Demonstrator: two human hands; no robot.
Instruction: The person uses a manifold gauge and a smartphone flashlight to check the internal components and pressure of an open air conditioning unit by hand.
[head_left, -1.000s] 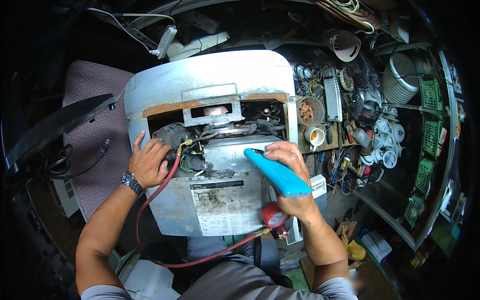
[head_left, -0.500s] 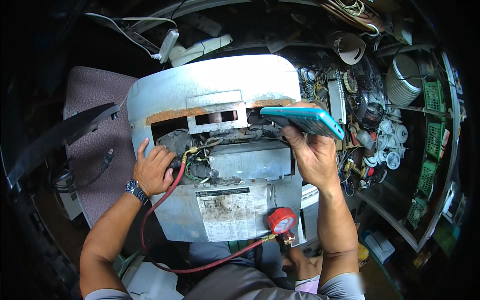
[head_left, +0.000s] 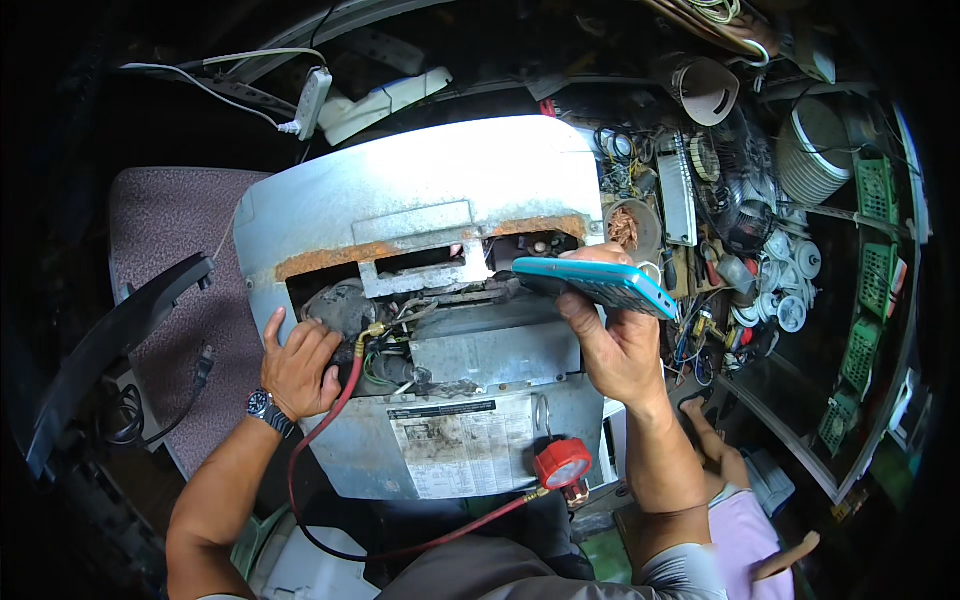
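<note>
A dented metal appliance unit [head_left: 480,165], with a rusty-edged opening, lies in front of me. My left hand [head_left: 303,368] rests on its left edge, fingers spread, beside a dark rounded part [head_left: 340,308] inside the opening. A red hose [head_left: 326,421] runs from a brass fitting [head_left: 368,335] near that hand, loops down past my lap, and reaches a red pressure gauge [head_left: 562,463] at the unit's near right. My right hand [head_left: 628,355] is closed around a smartphone in a teal case [head_left: 600,278], held tilted above the opening's right side. Its screen is not visible.
A mauve cushioned surface [head_left: 190,220] and a black curved panel [head_left: 120,345] are at the left. On the right are a bowl of copper-coloured pieces [head_left: 625,228], wires, white plastic parts [head_left: 790,270] and green baskets [head_left: 878,280]. Another person in pink [head_left: 745,535] is at the lower right.
My view has shifted slightly. The phone has tilted and moved a little down and left, and the bowl now shows behind it. The person in pink has moved right. My left hand stays on the unit.
</note>
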